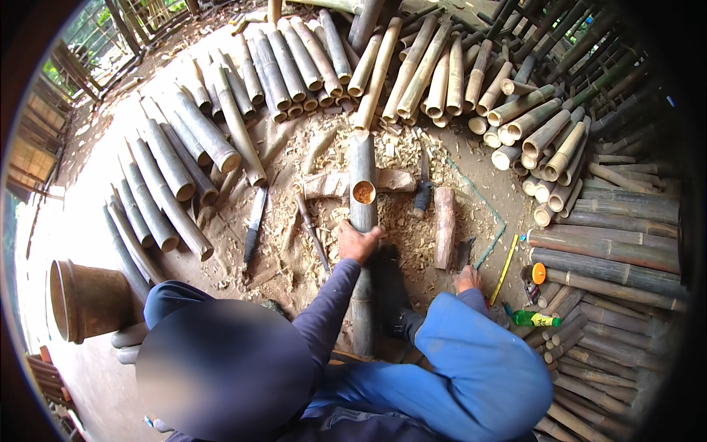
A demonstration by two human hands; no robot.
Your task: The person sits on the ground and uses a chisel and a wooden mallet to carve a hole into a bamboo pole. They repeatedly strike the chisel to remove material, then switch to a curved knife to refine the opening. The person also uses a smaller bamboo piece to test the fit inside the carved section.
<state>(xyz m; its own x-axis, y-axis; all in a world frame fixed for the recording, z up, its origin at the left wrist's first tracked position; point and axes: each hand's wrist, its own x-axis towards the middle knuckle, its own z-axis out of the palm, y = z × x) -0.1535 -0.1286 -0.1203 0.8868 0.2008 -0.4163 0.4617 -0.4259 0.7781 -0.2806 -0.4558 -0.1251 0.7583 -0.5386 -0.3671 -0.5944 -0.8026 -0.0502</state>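
My left hand [359, 241] wraps round a long grey-green bamboo pole [362, 313] running away from me between my legs. Beyond that hand, an oval opening [364, 193] in the bamboo shows a reddish-brown inside. A short piece of wood [394, 181] lies crosswise beneath the bamboo. Low at the right, beside my bent knee, my right hand [466, 280] is closed round the handle end of a dark-bladed knife [465, 253]; its grip is mostly hidden. The blade points away from me, apart from the bamboo, near a stout reddish-brown stick [445, 227].
Wood chips [420, 254] cover the ground. A long knife [255, 225] lies left, another knife [423, 188] ahead. Cut bamboo tubes [294, 62] form an arc beyond; more bamboo [611, 247] is stacked right, near a yellow measuring strip [505, 269] and green bottle [534, 319]. A bucket [92, 300] stands left.
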